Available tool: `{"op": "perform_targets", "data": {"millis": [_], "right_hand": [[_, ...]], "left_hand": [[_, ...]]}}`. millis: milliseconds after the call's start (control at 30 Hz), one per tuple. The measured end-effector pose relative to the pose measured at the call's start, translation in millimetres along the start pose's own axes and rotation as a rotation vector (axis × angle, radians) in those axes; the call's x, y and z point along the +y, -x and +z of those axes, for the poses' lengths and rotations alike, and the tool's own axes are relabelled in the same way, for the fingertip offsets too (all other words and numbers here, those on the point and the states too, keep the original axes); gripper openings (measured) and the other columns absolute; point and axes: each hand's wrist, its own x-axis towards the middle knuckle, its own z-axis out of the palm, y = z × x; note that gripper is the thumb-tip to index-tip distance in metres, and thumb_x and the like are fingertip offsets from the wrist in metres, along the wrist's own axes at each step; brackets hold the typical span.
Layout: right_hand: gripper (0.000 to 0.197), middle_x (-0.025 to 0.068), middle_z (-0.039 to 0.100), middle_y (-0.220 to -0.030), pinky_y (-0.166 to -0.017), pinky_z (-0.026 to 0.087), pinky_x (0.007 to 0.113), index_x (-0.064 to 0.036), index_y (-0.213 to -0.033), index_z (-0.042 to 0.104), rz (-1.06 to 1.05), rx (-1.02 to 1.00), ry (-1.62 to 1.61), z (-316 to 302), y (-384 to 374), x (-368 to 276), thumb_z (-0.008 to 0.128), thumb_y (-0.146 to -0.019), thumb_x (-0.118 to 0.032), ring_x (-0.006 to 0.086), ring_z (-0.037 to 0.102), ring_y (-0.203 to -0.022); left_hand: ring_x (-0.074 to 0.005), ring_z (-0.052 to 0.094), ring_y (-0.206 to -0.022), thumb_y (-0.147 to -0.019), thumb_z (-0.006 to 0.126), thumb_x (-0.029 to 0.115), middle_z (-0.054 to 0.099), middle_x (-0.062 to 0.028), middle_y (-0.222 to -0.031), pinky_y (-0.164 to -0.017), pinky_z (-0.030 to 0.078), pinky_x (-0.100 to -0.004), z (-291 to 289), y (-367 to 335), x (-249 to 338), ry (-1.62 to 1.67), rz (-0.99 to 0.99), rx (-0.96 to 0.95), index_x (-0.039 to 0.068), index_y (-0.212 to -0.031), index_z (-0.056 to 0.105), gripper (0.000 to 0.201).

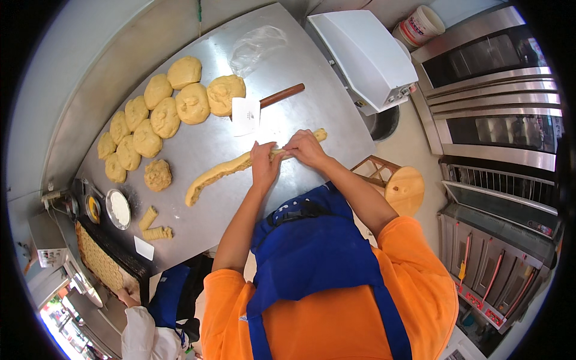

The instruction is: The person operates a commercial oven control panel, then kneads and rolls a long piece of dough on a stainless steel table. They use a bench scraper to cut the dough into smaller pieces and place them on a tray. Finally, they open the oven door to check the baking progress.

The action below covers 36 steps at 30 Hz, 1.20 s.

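Observation:
A long yellow dough rope (219,171) lies slantwise across the steel table, thick at its left end. My left hand (264,163) has its fingers closed on the middle of the rope. Close beside it, my right hand (305,148) pinches the thinner right part, and the rope's tip (321,134) sticks out past it. Just beyond my hands lie a white plastic dough scraper (245,117) and a brown rolling pin (283,95). My fingers hide the stretch of dough they grip.
Several dough balls (164,117) cover the table's far left, near a metal bowl of white powder (118,209) and short dough rolls (155,225). A white machine (363,57) stands right, above a wooden stool (405,191). At lower left, a co-worker's hand (127,297) touches a filled tray (99,255).

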Motion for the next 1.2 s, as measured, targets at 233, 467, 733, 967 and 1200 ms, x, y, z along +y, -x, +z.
{"op": "perform_targets", "data": {"millis": [233, 467, 733, 967, 1200], "right_hand": [[0.06, 0.0151, 0.072, -0.131, -0.107, 0.045, 0.047, -0.0083, -0.139, 0.07, -0.112, 0.015, 0.084, 2.5, 4.4, -13.9, 0.085, -0.084, -0.027, 0.0331, 0.063, -0.123], [0.078, 0.0156, 0.063, -0.132, -0.105, 0.048, 0.047, -0.0026, -0.15, 0.059, -0.267, -0.091, 0.226, 34.4, -25.4, -44.7, 0.087, -0.082, -0.03, 0.0349, 0.061, -0.12], [0.054, 0.0125, 0.062, -0.111, -0.096, 0.05, 0.046, -0.0018, -0.129, 0.07, -0.234, -0.029, 0.151, 37.0, -42.4, -48.6, 0.085, -0.084, -0.027, 0.0328, 0.061, -0.107], [0.059, 0.012, 0.064, -0.112, -0.097, 0.05, 0.046, -0.0059, -0.129, 0.071, -0.083, -0.13, 0.08, 43.2, -39.0, -39.9, 0.091, -0.077, -0.026, 0.034, 0.061, -0.11], [0.065, 0.0104, 0.068, -0.119, -0.105, 0.046, 0.046, -0.0089, -0.129, 0.075, -0.091, -0.071, 0.16, 17.7, -14.9, -51.5, 0.095, -0.07, -0.028, 0.032, 0.061, -0.118]], "left_hand": [[-0.0481, 0.035, -0.157, -0.089, 0.083, 0.049, 0.044, -0.0275, -0.164, -0.13, 0.021, -0.0648, -37.9, 64.2, -30.5, -0.462, 0.078, 0.144, 0.002, -0.16, 0.046, 0.093], [-0.042, 0.05, -0.136, -0.079, 0.077, 0.075, 0.056, -0.024, -0.14, -0.122, 0.034, -0.0586, -68.6, 22.6, -39.1, -0.791, 0.209, -0.047, 0.003, -0.154, 0.05, 0.107], [-0.0293, 0.058, -0.1, -0.081, 0.072, 0.077, 0.06, -0.011, -0.104, -0.091, 0.048, -0.0421, -70.4, 1.2, -57.7, -0.781, 0.155, -0.173, 0.003, -0.133, 0.062, 0.091], [-0.0331, 0.067, -0.084, -0.096, 0.07, 0.061, 0.066, -0.0141, -0.087, -0.076, 0.056, -0.045, -78.2, -15.6, -80.5, -0.486, 0.276, -0.279, 0.005, -0.102, 0.069, 0.056], [-0.0375, 0.067, -0.096, -0.094, 0.08, 0.042, 0.072, -0.0165, -0.095, -0.087, 0.053, -0.0514, -88.7, -1.7, -43.6, -0.264, 0.305, -0.196, 0.003, -0.106, 0.07, 0.042]]}}
